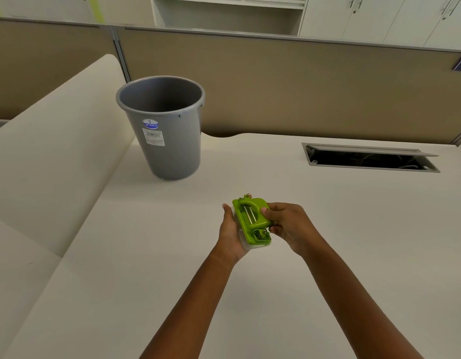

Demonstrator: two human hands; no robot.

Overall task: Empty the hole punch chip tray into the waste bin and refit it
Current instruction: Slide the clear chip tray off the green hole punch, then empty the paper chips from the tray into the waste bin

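Hole punch (pixel 252 220): glossy lime-green plastic, arched lever over a flat base, two bright metal bars showing through the handle slot; held between my two hands above the tabletop (pixel 327 242), tilted with its far end higher

Chip tray (pixel 250 245): pale translucent plastic, thin and rectangular, visible as a rim under the punch's near end, against my left palm; whether it is fully seated I cannot tell

My left hand (pixel 230 235): curled under and along the left side of the punch, cupping base and tray, fingertips at the far edge

My right hand (pixel 289 226): closed on the right side of the punch, thumb pressed on the top of the lever, fingers wrapped beneath

Waste bin (pixel 163 128): smooth grey plastic, round and tapering to the foot, rolled rim, open top, a blue oval sticker and a white label on its wall; upright on the tabletop, well beyond and left of my left hand

Tabletop: matte cream, with a rectangular metal-framed cable hatch (pixel 370 158) open beyond my right hand
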